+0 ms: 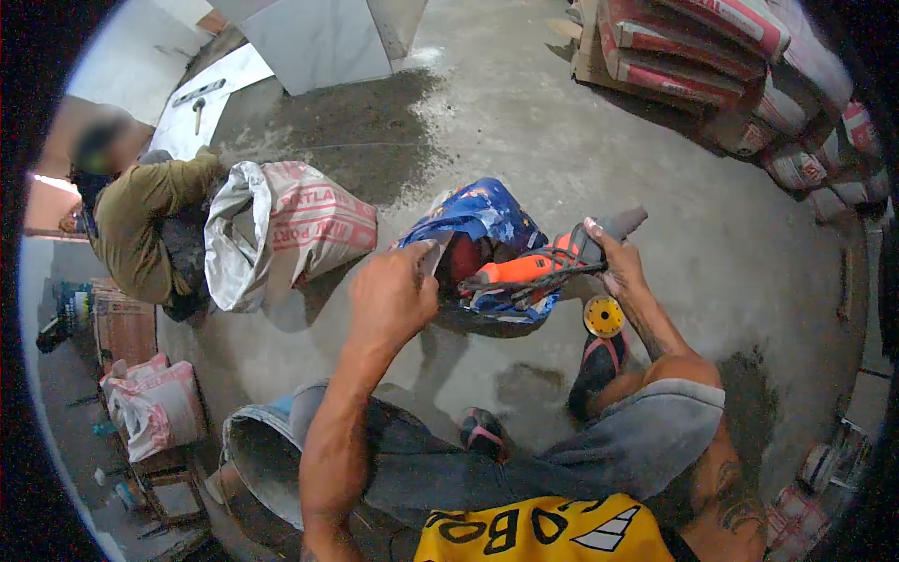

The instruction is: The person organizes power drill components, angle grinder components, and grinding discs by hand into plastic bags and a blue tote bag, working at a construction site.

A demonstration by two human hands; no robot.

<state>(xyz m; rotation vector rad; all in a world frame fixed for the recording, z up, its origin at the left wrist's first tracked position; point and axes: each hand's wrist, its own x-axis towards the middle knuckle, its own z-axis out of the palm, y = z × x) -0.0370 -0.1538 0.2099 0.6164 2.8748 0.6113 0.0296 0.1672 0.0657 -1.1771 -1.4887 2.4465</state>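
Power tool [534,270] at the mouth of the blue sack [496,206], gripped in your right hand [618,267].
Your left hand [389,290] pinches the sack's rim; hold that opening wide and press the dark cord [560,277] against the tool, since loops could snag. Around you, stacked bags [684,56] lie ahead to the right, a co-worker [140,225] is low at the left, and the white sack [323,220] may crowd your left side. Mind the yellow disc [604,317] by your right foot [599,365]; you cannot tell whether it is attached.

There are one orange power tool [530,268], one blue bag [501,208], one yellow disc [604,317], two flip-flops [484,435] and one mallet [198,105].
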